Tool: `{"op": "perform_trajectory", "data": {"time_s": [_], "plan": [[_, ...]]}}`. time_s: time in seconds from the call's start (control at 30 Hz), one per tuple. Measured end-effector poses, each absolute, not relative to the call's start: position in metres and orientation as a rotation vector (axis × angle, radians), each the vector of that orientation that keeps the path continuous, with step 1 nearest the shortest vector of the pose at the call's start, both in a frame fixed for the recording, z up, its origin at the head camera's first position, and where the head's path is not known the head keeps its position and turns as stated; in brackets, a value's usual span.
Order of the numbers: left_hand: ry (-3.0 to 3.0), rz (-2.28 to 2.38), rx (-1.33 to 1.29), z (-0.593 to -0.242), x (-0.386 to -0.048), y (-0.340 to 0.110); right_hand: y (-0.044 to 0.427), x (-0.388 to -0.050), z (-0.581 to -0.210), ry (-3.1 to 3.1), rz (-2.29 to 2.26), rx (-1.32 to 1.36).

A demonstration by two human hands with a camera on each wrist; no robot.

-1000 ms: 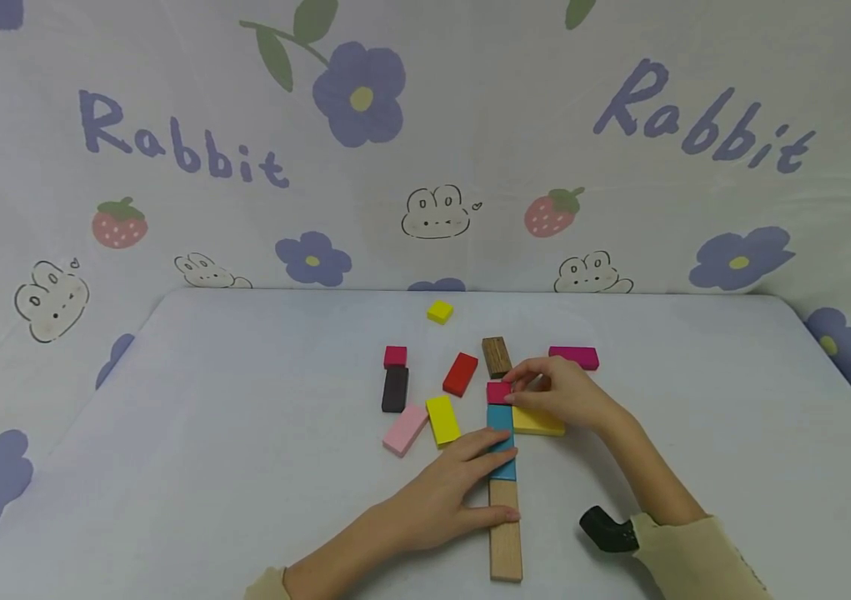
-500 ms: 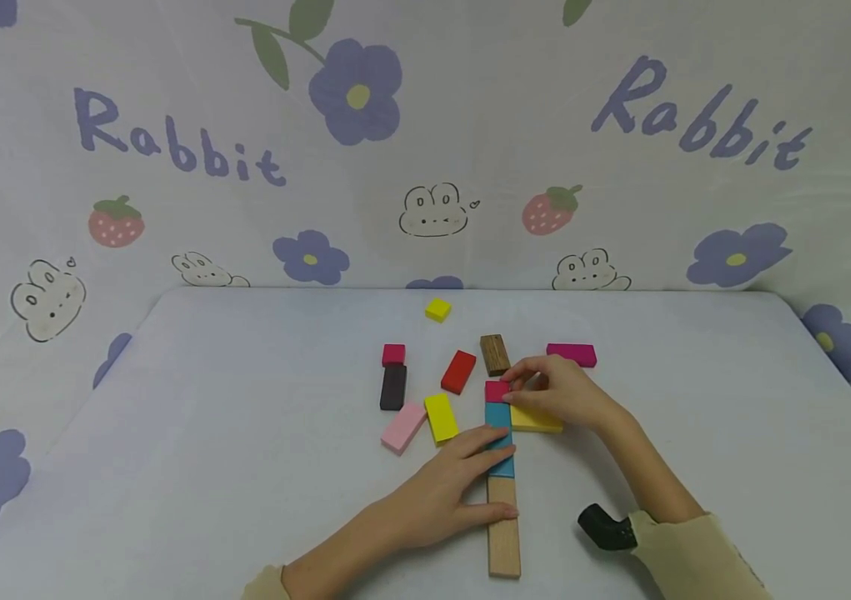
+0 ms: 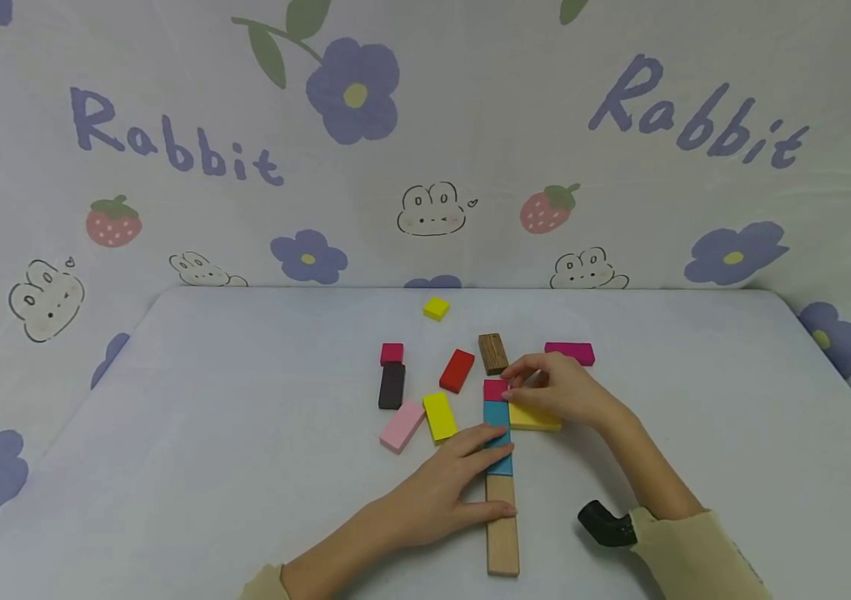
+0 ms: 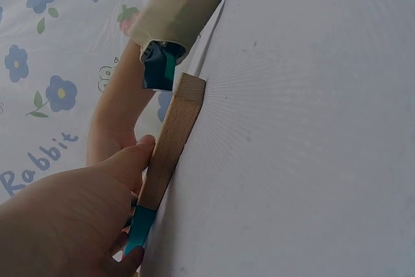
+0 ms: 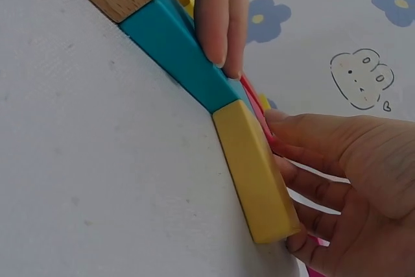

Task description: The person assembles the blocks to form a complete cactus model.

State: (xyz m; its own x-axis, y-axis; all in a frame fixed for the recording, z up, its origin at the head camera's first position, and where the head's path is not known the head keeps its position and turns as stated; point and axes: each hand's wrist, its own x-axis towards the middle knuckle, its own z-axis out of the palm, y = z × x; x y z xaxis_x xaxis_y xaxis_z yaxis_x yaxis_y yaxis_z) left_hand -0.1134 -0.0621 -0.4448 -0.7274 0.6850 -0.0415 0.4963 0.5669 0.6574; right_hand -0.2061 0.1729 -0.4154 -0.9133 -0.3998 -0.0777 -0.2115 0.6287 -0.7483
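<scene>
A line of blocks lies on the white table: a plain wooden block nearest, a blue block beyond it, a small crimson block at the far end. My left hand lies over this line, its straight fingers resting on the blue block and the thumb touching the wooden one. With thumb and fingertips my right hand pinches the crimson block's right side. Sideways from the blue block's right edge runs a yellow-orange block, partly under the right hand in the head view.
Left of the line lie a yellow block, a pink block, a black block, a red cube and a red block. Farther back are a brown block, a magenta block and a yellow cube.
Both hands keep their places on the blocks. The whole head view has shifted very slightly; no block has visibly moved.
</scene>
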Motion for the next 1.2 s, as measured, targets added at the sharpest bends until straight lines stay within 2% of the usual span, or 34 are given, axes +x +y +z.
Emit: {"op": "perform_trajectory", "data": {"time_s": [0.53,0.83,1.2], "plan": [[2.519,0.937,0.995,-0.444,-0.111,-0.063,0.205,-0.211,-0.401,2.864,-1.207,-0.351],[2.524,0.926,0.982,-0.444,-0.11,-0.063,0.223,-0.216,-0.409,2.913,-1.246,-0.246],[2.527,0.913,0.978,-0.444,-0.111,-0.063,0.233,-0.222,-0.424,2.866,-1.214,-0.282]]}}
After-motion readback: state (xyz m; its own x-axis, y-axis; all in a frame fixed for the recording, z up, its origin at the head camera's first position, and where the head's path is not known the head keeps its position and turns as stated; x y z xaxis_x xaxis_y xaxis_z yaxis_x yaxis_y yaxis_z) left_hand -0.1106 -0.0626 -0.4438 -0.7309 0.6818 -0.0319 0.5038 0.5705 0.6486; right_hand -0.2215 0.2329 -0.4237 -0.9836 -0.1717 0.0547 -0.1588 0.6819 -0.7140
